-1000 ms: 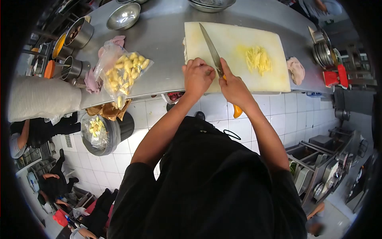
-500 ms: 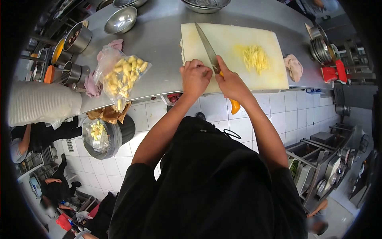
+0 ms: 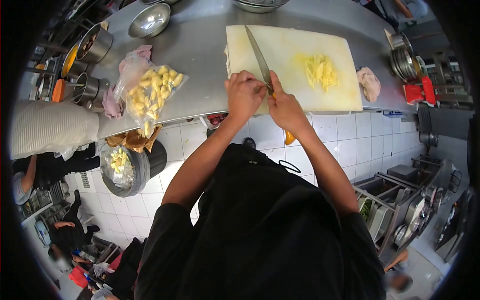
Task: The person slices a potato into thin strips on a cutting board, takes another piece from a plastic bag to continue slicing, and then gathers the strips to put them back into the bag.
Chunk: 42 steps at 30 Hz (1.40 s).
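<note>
My right hand (image 3: pixel 286 110) grips a kitchen knife (image 3: pixel 257 51) with an orange-yellow handle. Its long blade points away from me across the left part of a white cutting board (image 3: pixel 280 45). Close beside the blade, at the board's near edge, my left hand (image 3: pixel 244 96) is closed with fingertips pinched together. Whatever those fingertips hold is hidden or too small to make out. Farther right on the board lies a pile of thin yellow strips (image 3: pixel 321 72). A clear plastic bag (image 3: pixel 155 95) of pale yellow peeled pieces rests on the steel counter to the left.
Steel bowls (image 3: pixel 150 21) stand at the back of the counter (image 3: pixel 200 55). Pots (image 3: pixel 96 44) and stacked white containers (image 3: pixel 55 129) are at left. A cloth (image 3: pixel 369 84) lies right of the board. Below the counter stands a lined bin (image 3: pixel 122 172). Other people (image 3: pixel 65 235) are at lower left.
The view has shifted slightly. My right hand and the knife handle have moved a little to the left, close against my left hand. The strips stay where they were on the board.
</note>
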Available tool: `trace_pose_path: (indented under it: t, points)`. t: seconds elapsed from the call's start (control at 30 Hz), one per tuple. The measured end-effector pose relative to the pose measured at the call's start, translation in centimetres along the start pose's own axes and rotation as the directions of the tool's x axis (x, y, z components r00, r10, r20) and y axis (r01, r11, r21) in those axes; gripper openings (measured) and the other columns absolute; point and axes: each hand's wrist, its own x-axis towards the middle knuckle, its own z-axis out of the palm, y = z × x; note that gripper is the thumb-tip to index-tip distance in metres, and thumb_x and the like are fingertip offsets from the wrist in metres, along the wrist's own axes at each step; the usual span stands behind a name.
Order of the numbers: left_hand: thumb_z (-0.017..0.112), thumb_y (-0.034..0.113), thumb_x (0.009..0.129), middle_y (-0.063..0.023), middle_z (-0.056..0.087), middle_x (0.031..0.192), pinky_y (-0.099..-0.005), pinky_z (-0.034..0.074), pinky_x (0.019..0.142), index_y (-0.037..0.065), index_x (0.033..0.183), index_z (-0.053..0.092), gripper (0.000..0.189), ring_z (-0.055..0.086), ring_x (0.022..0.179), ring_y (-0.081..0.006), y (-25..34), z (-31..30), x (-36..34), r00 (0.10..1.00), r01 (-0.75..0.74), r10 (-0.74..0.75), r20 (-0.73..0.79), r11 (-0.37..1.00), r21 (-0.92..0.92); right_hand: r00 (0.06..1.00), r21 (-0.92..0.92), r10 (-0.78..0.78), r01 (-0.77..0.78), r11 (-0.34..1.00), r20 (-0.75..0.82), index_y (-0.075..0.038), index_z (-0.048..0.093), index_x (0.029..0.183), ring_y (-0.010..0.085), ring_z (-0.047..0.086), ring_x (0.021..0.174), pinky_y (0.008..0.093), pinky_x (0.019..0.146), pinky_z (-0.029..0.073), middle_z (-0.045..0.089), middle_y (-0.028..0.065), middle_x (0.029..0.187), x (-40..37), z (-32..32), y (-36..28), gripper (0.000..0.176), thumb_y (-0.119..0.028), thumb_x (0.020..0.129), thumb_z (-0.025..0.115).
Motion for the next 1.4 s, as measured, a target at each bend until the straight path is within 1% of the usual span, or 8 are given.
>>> trace_pose_path:
  t: [0.2, 0.3, 0.4, 0.6, 0.73, 0.9, 1.07, 1.4]
  points:
    - [0.080, 0.015, 0.075, 0.0001, 0.064, 0.091, -0.0407, 0.037, 0.084, 0.015, 0.080, 0.080, 0.005, 0.058, 0.096, -0.0233, 0.4, -0.4, 0.2, 0.999, -0.028, 0.028, 0.024, 0.999, 0.016, 0.999, 0.131, 0.041, -0.045, 0.990, 0.032, -0.019, 0.023, 0.165, 0.0296, 0.070, 0.082, 0.0413, 0.071, 0.058, 0.069, 0.0194, 0.095, 2.4, -1.9, 0.3, 0.070, -0.022, 0.101, 0.052]
    - [0.079, 0.011, 0.078, -0.0007, 0.065, 0.093, -0.0403, 0.039, 0.085, 0.013, 0.087, 0.080, 0.009, 0.059, 0.096, -0.0238, 0.2, -0.3, 0.0, 0.995, -0.072, 0.067, -0.069, 0.995, -0.068, 0.998, 0.259, 0.018, -0.004, 0.966, -0.053, -0.019, 0.026, 0.164, 0.0435, 0.069, 0.088, 0.0451, 0.087, 0.054, 0.072, 0.0263, 0.102, 1.0, -2.3, 0.7, 0.068, -0.025, 0.101, 0.052]
    - [0.076, 0.007, 0.082, -0.0039, 0.067, 0.097, -0.0398, 0.045, 0.087, 0.008, 0.091, 0.078, 0.010, 0.062, 0.097, -0.0256, 0.2, -0.9, 0.1, 0.990, -0.073, 0.047, -0.130, 0.977, -0.201, 0.999, 0.430, 0.039, -0.021, 0.903, -0.033, -0.022, 0.027, 0.164, 0.0156, 0.058, 0.057, 0.0337, 0.053, 0.053, 0.063, 0.0095, 0.084, -0.8, -2.7, 0.5, 0.068, -0.016, 0.102, 0.053]
    - [0.074, 0.005, 0.088, -0.0115, 0.068, 0.102, -0.0369, 0.054, 0.079, 0.003, 0.099, 0.077, 0.012, 0.067, 0.093, -0.0283, -0.3, -2.8, 0.1, 0.984, 0.001, -0.052, -0.172, 0.959, -0.283, 1.000, 0.386, -0.001, -0.004, 0.922, 0.013, -0.022, 0.026, 0.164, 0.0161, 0.054, 0.049, 0.0332, 0.052, 0.051, 0.059, 0.0077, 0.074, -2.6, -0.7, 1.6, 0.067, -0.017, 0.103, 0.053]
    - [0.073, 0.006, 0.092, -0.0093, 0.069, 0.101, -0.0299, 0.053, 0.076, 0.002, 0.103, 0.076, 0.013, 0.065, 0.087, -0.0191, 0.3, -5.2, -0.8, 0.973, 0.158, -0.207, -0.104, 0.922, -0.353, 0.990, 0.274, 0.066, -0.098, 0.957, 0.124, -0.021, 0.018, 0.165, 0.0504, 0.066, 0.099, 0.0516, 0.094, 0.048, 0.069, 0.0331, 0.099, -3.9, -0.8, 2.2, 0.072, -0.024, 0.102, 0.053]
    - [0.072, 0.006, 0.092, -0.0089, 0.067, 0.100, -0.0293, 0.052, 0.062, 0.001, 0.104, 0.077, 0.013, 0.064, 0.085, -0.0174, -0.8, -6.4, -3.0, 0.972, 0.192, -0.225, -0.073, 0.930, -0.313, 0.994, 0.101, 0.051, -0.042, 0.994, -0.095, -0.019, 0.021, 0.164, 0.0498, 0.067, 0.091, 0.0544, 0.088, 0.051, 0.071, 0.0299, 0.092, -2.4, -2.8, 6.1, 0.071, -0.020, 0.100, 0.053]
    - [0.073, 0.007, 0.092, -0.0089, 0.070, 0.097, -0.0300, 0.052, 0.073, 0.001, 0.104, 0.077, 0.014, 0.064, 0.083, -0.0178, 0.1, -6.8, -2.8, 0.971, 0.215, -0.236, -0.029, 0.925, -0.312, 0.946, -0.100, 0.053, -0.089, 0.991, -0.320, -0.013, 0.031, 0.160, 0.0466, 0.068, 0.082, 0.0535, 0.082, 0.055, 0.070, 0.0264, 0.086, -1.4, -7.2, 7.3, 0.070, -0.018, 0.095, 0.058]
    - [0.083, 0.014, 0.083, -0.0112, 0.068, 0.093, -0.0362, 0.053, 0.078, 0.003, 0.098, 0.078, 0.019, 0.065, 0.088, -0.0267, 8.5, -1.3, 3.8, 0.968, -0.221, 0.243, 0.056, 0.940, -0.261, 0.801, -0.061, 0.023, -0.074, 0.995, -0.598, -0.005, 0.050, 0.106, 0.0450, 0.068, 0.088, 0.0527, 0.077, 0.054, 0.068, 0.0224, 0.100, -4.1, -5.6, 7.6, 0.033, -0.003, 0.079, 0.071]
